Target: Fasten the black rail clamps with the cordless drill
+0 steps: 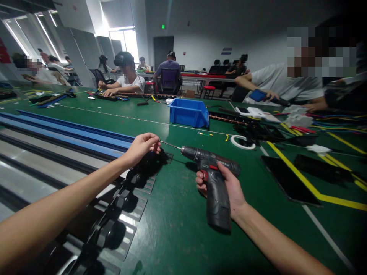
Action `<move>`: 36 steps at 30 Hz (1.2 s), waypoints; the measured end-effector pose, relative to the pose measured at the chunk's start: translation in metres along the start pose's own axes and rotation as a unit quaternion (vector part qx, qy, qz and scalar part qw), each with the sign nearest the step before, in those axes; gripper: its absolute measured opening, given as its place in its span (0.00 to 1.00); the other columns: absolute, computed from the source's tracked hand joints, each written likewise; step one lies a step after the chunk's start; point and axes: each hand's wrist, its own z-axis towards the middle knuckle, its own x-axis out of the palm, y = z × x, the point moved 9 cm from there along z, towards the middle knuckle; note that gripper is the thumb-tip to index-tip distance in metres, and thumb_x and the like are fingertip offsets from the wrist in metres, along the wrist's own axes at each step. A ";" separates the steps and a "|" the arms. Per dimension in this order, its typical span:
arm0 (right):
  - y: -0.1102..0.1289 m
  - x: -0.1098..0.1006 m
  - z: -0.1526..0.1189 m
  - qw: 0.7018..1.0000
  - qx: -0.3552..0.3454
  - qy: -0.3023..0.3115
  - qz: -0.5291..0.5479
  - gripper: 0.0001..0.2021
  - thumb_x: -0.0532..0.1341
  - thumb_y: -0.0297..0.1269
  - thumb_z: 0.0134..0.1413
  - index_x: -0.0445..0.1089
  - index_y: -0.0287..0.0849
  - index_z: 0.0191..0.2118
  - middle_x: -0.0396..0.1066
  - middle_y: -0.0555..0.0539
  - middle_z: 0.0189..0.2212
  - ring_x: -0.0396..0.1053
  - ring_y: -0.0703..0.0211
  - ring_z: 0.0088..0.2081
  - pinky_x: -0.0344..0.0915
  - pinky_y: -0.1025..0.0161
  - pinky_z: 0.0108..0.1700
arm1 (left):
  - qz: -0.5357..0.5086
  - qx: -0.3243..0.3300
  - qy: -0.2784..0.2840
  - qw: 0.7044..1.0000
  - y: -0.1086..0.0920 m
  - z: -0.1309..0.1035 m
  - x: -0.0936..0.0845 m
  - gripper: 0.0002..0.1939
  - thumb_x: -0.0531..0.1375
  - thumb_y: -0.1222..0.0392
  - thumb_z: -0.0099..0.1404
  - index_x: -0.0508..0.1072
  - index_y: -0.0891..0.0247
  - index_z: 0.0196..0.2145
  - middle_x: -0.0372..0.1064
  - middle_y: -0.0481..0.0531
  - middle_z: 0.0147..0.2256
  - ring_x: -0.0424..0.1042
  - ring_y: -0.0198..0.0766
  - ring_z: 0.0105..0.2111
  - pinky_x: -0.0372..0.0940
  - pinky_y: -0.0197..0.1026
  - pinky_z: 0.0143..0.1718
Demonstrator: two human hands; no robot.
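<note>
In my right hand [229, 187] is a black cordless drill [218, 191] with a red trigger, its nose turned to the left. A long thin driver bit [172, 145] sticks out of its chuck. My left hand [145, 147] is pinched closed at the tip of that bit; a small shiny piece shows at the fingertips, too small to name. Beneath my left hand and forearm runs a row of black rounded parts with slotted plates [126, 204]. Long blue and silver metal profiles [65, 133] with black strips lie at the left.
A blue plastic bin [187, 113] stands beyond the drill. To the right lie a white tape ring [242, 142], a dark flat panel [289, 179] and coloured wires [338, 122]. Co-workers sit across the green table [172, 229], one at the right holding a blue tool [258, 95].
</note>
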 end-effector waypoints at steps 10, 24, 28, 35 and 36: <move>0.000 0.000 0.001 1.000 0.009 0.007 0.007 0.20 0.56 0.50 0.61 0.70 0.34 0.39 0.71 0.39 0.32 0.71 0.58 0.32 0.74 0.65 0.35 | -0.007 -0.010 -0.008 1.000 0.001 0.000 0.000 0.10 0.64 0.57 0.63 0.71 0.67 0.36 0.73 0.53 0.32 0.73 0.34 0.28 0.69 0.39 0.33; 0.001 0.000 0.000 1.000 -0.002 0.004 0.017 0.19 0.58 0.49 0.60 0.69 0.33 0.40 0.72 0.39 0.32 0.72 0.58 0.33 0.74 0.66 0.34 | -0.014 -0.018 -0.007 1.000 0.004 0.000 -0.001 0.12 0.65 0.56 0.63 0.73 0.69 0.37 0.75 0.55 0.34 0.75 0.34 0.31 0.69 0.39 0.37; 0.000 0.002 -0.001 1.000 0.004 0.002 0.027 0.18 0.58 0.48 0.60 0.68 0.34 0.40 0.73 0.40 0.32 0.73 0.57 0.33 0.74 0.66 0.32 | -0.015 -0.020 0.000 1.000 0.003 -0.001 0.000 0.12 0.65 0.56 0.63 0.73 0.69 0.37 0.75 0.56 0.34 0.75 0.35 0.31 0.69 0.40 0.38; 0.000 0.003 -0.002 1.000 0.001 0.000 0.029 0.17 0.58 0.48 0.61 0.68 0.36 0.39 0.73 0.41 0.32 0.73 0.57 0.33 0.74 0.65 0.33 | 0.002 -0.012 0.014 1.000 0.001 -0.003 0.003 0.12 0.65 0.55 0.61 0.74 0.67 0.37 0.75 0.55 0.35 0.74 0.35 0.32 0.69 0.42 0.40; 0.000 0.003 -0.002 1.000 0.000 0.000 0.029 0.17 0.58 0.48 0.61 0.68 0.36 0.39 0.73 0.41 0.32 0.73 0.57 0.33 0.74 0.65 0.33 | 0.019 -0.006 0.014 1.000 0.000 -0.003 0.003 0.12 0.64 0.54 0.61 0.74 0.67 0.37 0.75 0.55 0.34 0.74 0.36 0.32 0.69 0.42 0.40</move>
